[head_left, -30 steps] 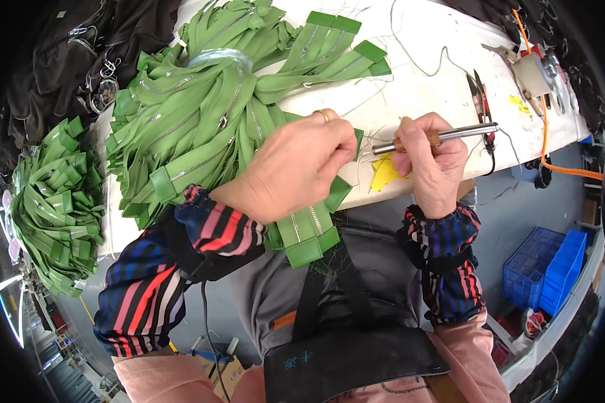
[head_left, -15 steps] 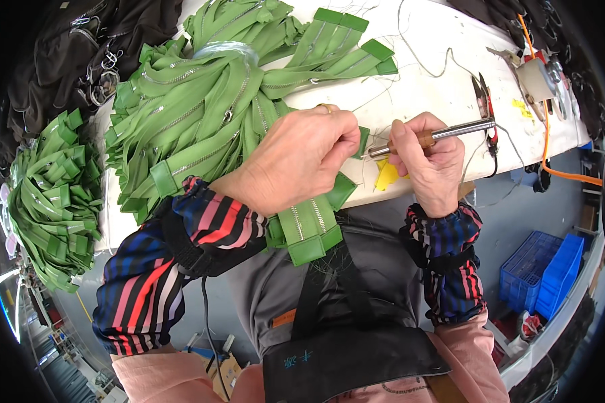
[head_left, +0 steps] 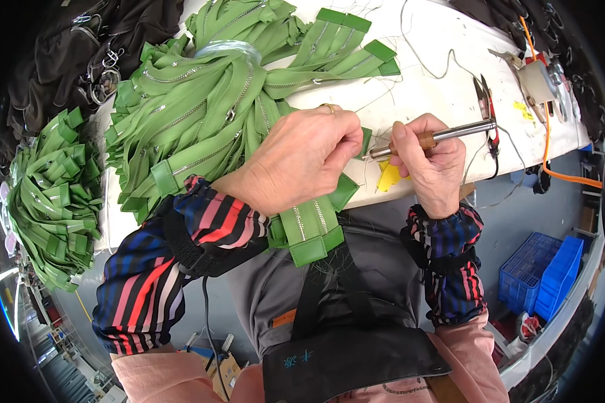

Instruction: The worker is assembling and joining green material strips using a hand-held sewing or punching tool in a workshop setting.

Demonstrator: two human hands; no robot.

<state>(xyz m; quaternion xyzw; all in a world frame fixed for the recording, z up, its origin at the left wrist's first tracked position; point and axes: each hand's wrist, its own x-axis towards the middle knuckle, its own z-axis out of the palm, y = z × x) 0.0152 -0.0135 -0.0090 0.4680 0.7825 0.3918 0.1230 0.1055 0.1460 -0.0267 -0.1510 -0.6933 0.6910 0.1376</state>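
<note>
My left hand (head_left: 302, 149) is closed, thumb and fingers pinched together over a green zipper (head_left: 309, 221). The zipper's tabbed end hangs below this hand over the table edge, and a green tab (head_left: 365, 144) shows just past the fingertips. Most of what lies under the hand is hidden. My right hand (head_left: 431, 164) grips a pen-shaped metal tool (head_left: 465, 129) with a brown handle section. Its thin tip points left, close to the green tab. I cannot tell whether they touch. Beneath the tool lies a yellow scrap (head_left: 388, 176).
A big tied bundle of green zippers (head_left: 195, 107) covers the table's left side; another bundle (head_left: 57, 201) hangs farther left. Snips (head_left: 489, 111) with red handles, a grey wire (head_left: 444, 70) and an orange cord (head_left: 548, 134) lie right. Blue crates (head_left: 538, 272) stand below right.
Almost nothing differs. Both hands, the zipper and the tool keep their places, with only a slight shift of the whole view.
</note>
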